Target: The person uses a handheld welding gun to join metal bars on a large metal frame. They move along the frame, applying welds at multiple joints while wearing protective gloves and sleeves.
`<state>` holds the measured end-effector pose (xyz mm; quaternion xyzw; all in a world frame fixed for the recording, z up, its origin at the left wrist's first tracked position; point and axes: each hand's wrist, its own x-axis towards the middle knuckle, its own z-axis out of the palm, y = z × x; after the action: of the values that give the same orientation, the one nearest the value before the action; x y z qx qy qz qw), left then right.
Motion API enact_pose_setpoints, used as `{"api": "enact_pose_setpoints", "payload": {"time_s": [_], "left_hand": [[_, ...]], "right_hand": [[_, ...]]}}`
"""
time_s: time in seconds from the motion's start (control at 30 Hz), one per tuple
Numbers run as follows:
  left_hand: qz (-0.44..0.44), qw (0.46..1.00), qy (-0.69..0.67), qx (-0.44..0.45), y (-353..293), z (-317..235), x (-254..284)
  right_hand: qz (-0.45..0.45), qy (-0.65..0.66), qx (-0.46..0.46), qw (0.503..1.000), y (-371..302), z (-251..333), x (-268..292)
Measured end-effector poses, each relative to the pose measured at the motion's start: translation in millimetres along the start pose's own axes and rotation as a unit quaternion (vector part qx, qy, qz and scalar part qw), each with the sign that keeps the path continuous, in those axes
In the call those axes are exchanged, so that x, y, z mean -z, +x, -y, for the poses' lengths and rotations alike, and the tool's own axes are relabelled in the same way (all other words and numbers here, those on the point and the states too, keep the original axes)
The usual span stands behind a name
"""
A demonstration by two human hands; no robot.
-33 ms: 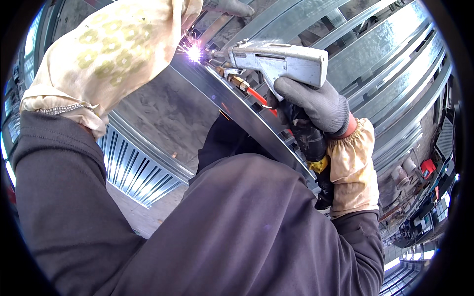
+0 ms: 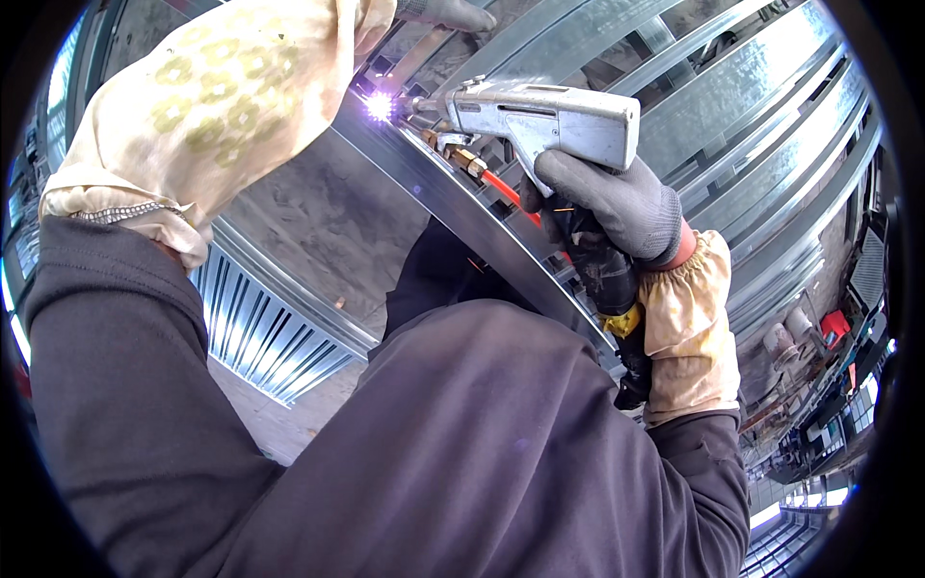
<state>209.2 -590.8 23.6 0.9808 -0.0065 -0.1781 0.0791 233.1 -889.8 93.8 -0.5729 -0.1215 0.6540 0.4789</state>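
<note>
My right hand [image 2: 617, 202], in a grey knit glove, is wrapped round the grip of a silver welding gun [image 2: 549, 120]. The gun's nozzle points left at a bright violet-white weld spot [image 2: 379, 104] throwing small sparks at the far end of a long metal bar [image 2: 462, 207]. Under the gun, a brass fitting [image 2: 469, 162] joins an orange hose [image 2: 503, 188]. At the top edge a stretched grey-gloved finger of my left hand [image 2: 448, 13] shows beyond the weld, over the metalwork. The rest of that hand is hidden by the pale sleeve cover or cut off by the edge.
Long galvanised metal channels [image 2: 742, 106] lie side by side on the right. A slatted metal panel [image 2: 275, 328] is at lower left, beside a dusty concrete floor [image 2: 318, 222]. A black cable sheath [image 2: 607, 270] runs down from the gun. A red object [image 2: 834, 328] lies far right.
The spray of sparks round the weld spot is smaller and its glow tighter. Stray sparks are in different places. Both hands and the gun hold the same position.
</note>
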Motion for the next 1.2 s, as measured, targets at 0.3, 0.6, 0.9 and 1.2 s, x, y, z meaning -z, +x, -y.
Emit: {"api": "enact_pose_setpoints", "payload": {"time_s": [0.3,0.6,0.9,1.2], "left_hand": [[-0.003,1.0,-0.001,0.007,0.0,0.3,-0.5],[0.015,1.0,0.016,0.02,6.8,-7.4,6.1],[-0.073,0.99,0.111,0.049,12.6,-6.4,-11.5],[-0.038,0.998,0.03,0.027,-20.7,-161.9,-36.4]], "right_hand": [[-0.05,0.014,-0.063,0.997,-54.5,21.8,-10.0],[-0.434,0.042,0.296,0.85,-237.5,29.0,-27.3],[-0.544,0.092,0.341,0.761,-425.3,-39.1,-69.6],[-0.735,-0.064,0.347,0.579,-561.0,-114.8,-103.8]]}}
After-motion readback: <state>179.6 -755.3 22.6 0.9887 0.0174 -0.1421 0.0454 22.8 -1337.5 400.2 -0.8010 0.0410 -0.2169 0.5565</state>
